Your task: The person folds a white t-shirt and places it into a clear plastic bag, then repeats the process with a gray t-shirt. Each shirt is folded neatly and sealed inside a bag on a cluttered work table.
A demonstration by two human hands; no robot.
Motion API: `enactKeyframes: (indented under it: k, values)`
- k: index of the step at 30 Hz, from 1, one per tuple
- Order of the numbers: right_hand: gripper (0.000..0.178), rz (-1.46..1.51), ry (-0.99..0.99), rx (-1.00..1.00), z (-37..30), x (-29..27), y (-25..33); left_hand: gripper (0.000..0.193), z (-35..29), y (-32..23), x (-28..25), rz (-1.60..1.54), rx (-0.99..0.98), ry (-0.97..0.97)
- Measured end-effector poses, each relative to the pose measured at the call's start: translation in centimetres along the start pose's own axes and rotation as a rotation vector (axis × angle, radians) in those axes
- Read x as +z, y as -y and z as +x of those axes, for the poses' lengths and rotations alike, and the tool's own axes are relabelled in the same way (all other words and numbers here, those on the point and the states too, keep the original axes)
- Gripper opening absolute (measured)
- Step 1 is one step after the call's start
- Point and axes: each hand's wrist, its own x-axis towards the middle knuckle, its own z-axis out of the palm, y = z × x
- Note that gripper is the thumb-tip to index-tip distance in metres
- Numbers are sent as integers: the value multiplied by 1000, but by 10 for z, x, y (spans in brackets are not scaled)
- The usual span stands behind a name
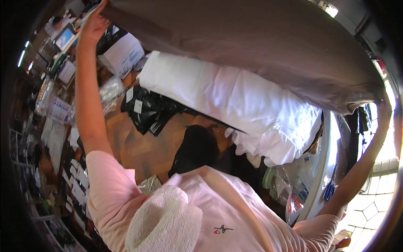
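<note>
A wide brown cloth (252,33) is stretched between my raised arms across the top of the view. My left hand (95,25) grips its left edge at the upper left, with the fingertips partly cut off by the frame. On the far right, my right hand (381,103) is at the cloth's other edge, where the fabric bunches into folds; glare blurs the fingers. Below the brown cloth lies a long white cloth (218,92), laid over a raised surface, its near right end hanging in ruffles.
Black plastic bags (153,107) lie on the wooden floor (130,143) beside a white carton (124,54). Blue-handled scissors (329,190) are by a white edge at right, near clear plastic bags (289,185). Packages crowd the left. A white towel (168,222) hangs over my shirt.
</note>
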Motion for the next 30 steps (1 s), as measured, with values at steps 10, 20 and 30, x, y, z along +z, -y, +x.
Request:
enactKeyframes:
  k: [10, 20, 30]
  values:
    - [30, 11, -142, -153, 23, -40, 48, 49, -68, -108, 156, 11, 443, -107]
    - [41, 196, -43, -63, 169, 26, -29, 49, 117, 13, 141, 96, -294, -39]
    - [42, 423, 214, 99, 144, 41, 37, 48, 153, -38, 131, 118, -13, -188]
